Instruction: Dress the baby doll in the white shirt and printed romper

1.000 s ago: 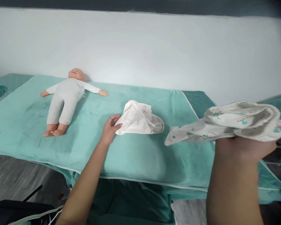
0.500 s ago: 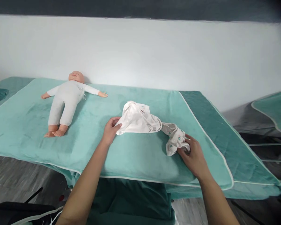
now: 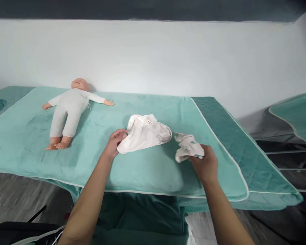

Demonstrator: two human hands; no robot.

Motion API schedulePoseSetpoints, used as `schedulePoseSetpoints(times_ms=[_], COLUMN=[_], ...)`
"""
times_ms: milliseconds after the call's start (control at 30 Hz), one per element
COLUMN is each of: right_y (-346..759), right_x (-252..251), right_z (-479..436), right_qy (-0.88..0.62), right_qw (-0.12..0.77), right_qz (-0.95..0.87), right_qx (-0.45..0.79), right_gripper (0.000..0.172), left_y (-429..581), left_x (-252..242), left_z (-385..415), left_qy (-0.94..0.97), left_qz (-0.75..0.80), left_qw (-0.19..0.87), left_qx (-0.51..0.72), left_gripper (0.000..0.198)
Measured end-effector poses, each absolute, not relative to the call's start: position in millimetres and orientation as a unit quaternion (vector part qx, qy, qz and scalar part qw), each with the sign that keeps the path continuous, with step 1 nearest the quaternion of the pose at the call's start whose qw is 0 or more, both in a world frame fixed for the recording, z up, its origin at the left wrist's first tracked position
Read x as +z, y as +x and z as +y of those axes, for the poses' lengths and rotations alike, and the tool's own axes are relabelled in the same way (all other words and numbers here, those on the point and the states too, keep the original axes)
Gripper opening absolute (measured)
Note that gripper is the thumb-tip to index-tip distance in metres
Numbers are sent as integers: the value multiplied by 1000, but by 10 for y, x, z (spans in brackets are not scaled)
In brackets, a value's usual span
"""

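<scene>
My left hand (image 3: 114, 142) pinches the left edge of a white baby garment (image 3: 145, 134), which lies crumpled on the bed cover with a small printed label near its top. In my right hand (image 3: 207, 162) is a bunched white cloth garment (image 3: 188, 146) with a small coloured print. It is held just above the cover; the fingertips are partly hidden behind it. A gap separates the two garments. To the left, a baby doll (image 3: 68, 109) with a white cloth body lies on its back, arms spread.
A light green padded cover (image 3: 142, 177) with white piping lies over a darker green bed cover (image 3: 241, 149). A white wall (image 3: 153, 58) stands close behind. Another green-covered surface (image 3: 298, 112) is at the right. Cables (image 3: 40, 234) hang at lower left.
My right hand has lifted the printed garment and turned, drawing it apart from the white garment. My left hand and the white garment have shifted slightly left, as has the whole view.
</scene>
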State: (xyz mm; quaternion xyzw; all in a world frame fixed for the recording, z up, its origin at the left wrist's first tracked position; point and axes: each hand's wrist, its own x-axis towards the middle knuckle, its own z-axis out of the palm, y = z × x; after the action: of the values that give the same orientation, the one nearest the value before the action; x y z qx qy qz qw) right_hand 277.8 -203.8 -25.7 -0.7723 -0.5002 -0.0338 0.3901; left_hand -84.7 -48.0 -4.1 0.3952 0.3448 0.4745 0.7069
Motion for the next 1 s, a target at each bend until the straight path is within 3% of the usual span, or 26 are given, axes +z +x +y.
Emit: schedulePoseSetpoints(times_ms=[267, 400, 533, 600, 700, 900, 1000], right_y=[3190, 3049, 2581, 2279, 1897, 1553, 1404], right_x=[-366, -265, 67, 215, 349, 605, 869], right_z=[-2254, -2293, -2300, -2236, -1992, -1128, -788], right_qy=[-859, -844, -768, -715, -653, -567, -543], right_qw=[249, 262, 340, 379, 408, 431, 380], right_qz=[-440, -447, -513, -573, -636, -698, -734], right_qx=[-79, -137, -176, -128, -41, 74, 151], right_gripper=[38, 45, 48, 47, 46, 49, 31], left_y=[-726, -574, -369, -283, -234, -458, -674], left_x=[-119, -207, -177, -101, 94, 810, 1209], left_z=[-329, -107, 66, 101, 71, -229, -356], left_qy=[334, 431, 578, 618, 646, 667, 706], left_qz=[352, 428, 493, 498, 457, 342, 305], left_qw=[673, 566, 450, 441, 475, 480, 401], left_qx=[558, 557, 469, 420, 385, 456, 498], left_gripper=[37, 44, 53, 52, 29, 18, 13])
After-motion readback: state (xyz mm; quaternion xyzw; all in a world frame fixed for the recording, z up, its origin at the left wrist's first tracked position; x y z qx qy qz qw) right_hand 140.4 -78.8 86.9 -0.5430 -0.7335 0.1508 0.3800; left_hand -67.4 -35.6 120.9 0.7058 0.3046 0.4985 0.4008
